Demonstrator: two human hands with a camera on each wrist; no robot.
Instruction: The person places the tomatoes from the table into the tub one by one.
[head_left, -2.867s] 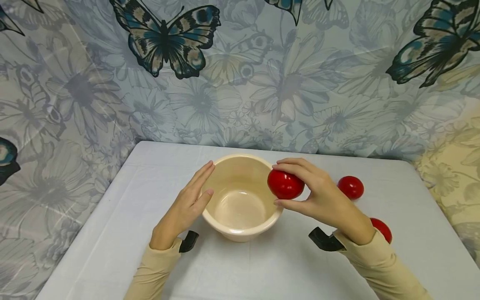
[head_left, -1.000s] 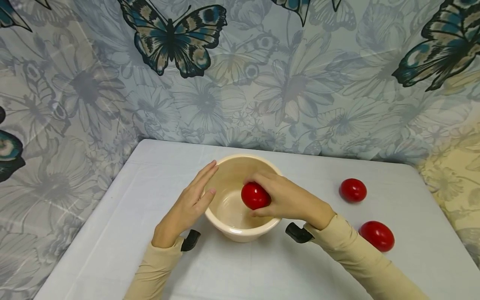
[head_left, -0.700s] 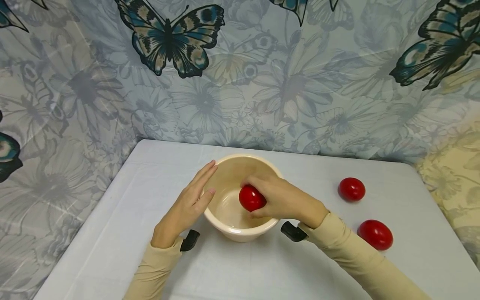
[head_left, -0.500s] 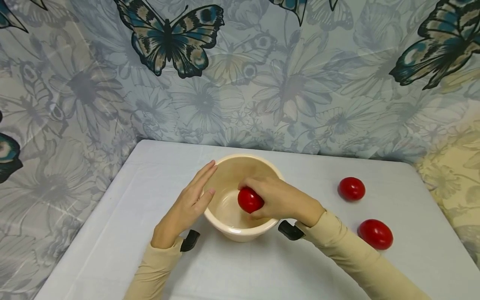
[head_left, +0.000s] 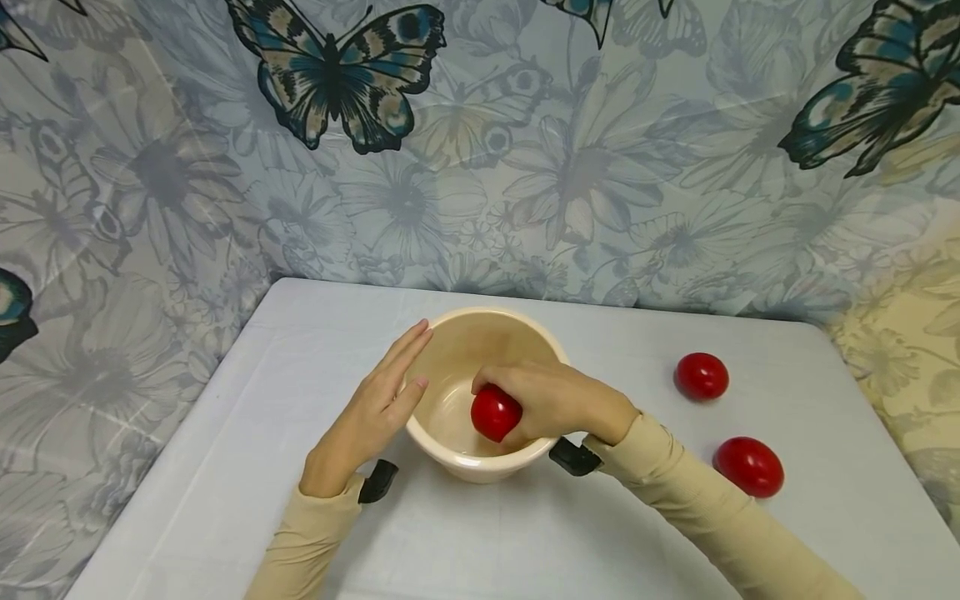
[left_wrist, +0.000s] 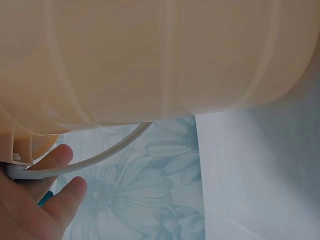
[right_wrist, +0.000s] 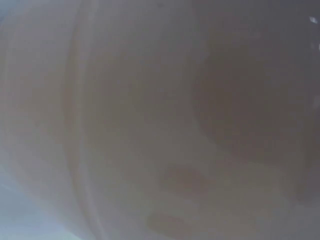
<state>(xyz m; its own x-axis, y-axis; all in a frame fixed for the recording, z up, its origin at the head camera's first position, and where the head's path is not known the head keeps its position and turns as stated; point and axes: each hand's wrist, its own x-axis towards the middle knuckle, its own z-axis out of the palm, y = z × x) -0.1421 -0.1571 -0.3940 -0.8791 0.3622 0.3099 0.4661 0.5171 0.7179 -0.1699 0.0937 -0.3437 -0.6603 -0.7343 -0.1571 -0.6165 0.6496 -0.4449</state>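
In the head view, a cream plastic bucket (head_left: 486,463) stands at mid-table. My right hand (head_left: 558,398) reaches over its right rim and grips a glossy red tomato (head_left: 495,413) inside, low toward the bottom. Fingers wrap its far side; the near side is partly hidden by the rim and hand. My left hand (head_left: 367,417) lies along the bucket's left rim with fingers straight. The left wrist view has the bucket's ribbed outer wall (left_wrist: 165,60) and a white curved handle (left_wrist: 110,152) by the left fingers. Only the bucket's blurred wall (right_wrist: 125,110) fills the right wrist view.
Two more red tomatoes lie on the white-covered table (head_left: 637,533) at right: one farther back (head_left: 701,377), one nearer (head_left: 748,467) beside the right sleeve. A floral cloth (head_left: 480,208) with butterflies hangs behind the table.
My right hand has carried the tomato from the bucket's right rim leftward into the bucket, then lower down. The left hand has stayed at the left rim.
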